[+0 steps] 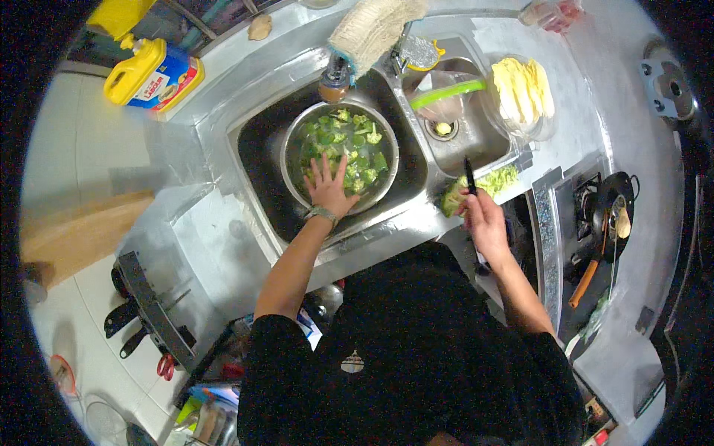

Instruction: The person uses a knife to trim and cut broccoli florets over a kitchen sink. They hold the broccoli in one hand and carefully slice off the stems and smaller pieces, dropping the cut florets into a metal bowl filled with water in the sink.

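Note:
Inside the left sink basin, a round metal bowl [395, 146] holds water and many cut broccoli florets [365, 136]. My left hand [330, 195] lies palm down over the near side of the bowl, fingers spread on or just above the florets; it grips nothing. A dark knife [469, 174] is in my right hand [484, 223], its tip pointing away from me toward the small basin. Just beyond that hand, a large piece of broccoli [453, 199] and pale green leafy trimmings [499, 179] lie on the counter by the small basin's near rim; the hand partly hides them.
A faucet [337, 72] with a cloth [374, 33] over it reaches above the bowl. The small basin [468, 150] has a green-edged bag [446, 97] in it. Yellow-white leaves [523, 92] fill a clear container. To the right, a wok [613, 189] sits on the stove.

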Tool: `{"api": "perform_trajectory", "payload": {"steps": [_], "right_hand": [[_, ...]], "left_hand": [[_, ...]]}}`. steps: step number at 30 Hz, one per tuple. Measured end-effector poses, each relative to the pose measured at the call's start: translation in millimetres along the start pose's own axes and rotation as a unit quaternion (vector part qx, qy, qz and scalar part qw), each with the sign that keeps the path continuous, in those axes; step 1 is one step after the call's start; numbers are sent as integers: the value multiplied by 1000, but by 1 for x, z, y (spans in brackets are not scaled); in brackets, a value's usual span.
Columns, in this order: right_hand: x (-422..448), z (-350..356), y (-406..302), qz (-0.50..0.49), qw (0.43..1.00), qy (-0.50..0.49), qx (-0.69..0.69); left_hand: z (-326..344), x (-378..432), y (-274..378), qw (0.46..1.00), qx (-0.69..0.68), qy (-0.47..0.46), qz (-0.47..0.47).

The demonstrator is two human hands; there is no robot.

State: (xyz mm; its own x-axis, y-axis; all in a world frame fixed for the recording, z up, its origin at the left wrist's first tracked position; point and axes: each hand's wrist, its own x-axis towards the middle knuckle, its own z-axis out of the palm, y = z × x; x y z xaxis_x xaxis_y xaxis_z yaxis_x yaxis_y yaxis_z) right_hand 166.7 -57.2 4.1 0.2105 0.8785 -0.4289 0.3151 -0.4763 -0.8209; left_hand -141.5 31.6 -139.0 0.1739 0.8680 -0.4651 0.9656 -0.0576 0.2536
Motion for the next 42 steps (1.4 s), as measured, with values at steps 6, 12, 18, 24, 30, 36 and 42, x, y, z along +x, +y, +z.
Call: {"api": "perform_trajectory", "payload": {"steps": [6,12,18,24,30,36,42], "right_hand": [[-22,-58,39,56,990,122,40],[-29,-52,77,45,985,165,30],[-5,-25,76,-58,979,120,-151],[11,-30,84,-98,981,92,-141],[20,-42,58,30,998,40,-38],[22,-38,51,45,992,-20,113],[11,-36,33,10,983,-44,176]], "left_hand": [[13,17,36,984,-12,129,119],[-5,7,123,924,-165,154,308],[0,-27,172,901,-196,28,386],[24,-29,186,895,-295,1,334],[7,-36,196,817,-529,-14,230],[-13,-36,193,816,-538,-22,209],[-32,-46,184,833,-528,-87,139]]}}
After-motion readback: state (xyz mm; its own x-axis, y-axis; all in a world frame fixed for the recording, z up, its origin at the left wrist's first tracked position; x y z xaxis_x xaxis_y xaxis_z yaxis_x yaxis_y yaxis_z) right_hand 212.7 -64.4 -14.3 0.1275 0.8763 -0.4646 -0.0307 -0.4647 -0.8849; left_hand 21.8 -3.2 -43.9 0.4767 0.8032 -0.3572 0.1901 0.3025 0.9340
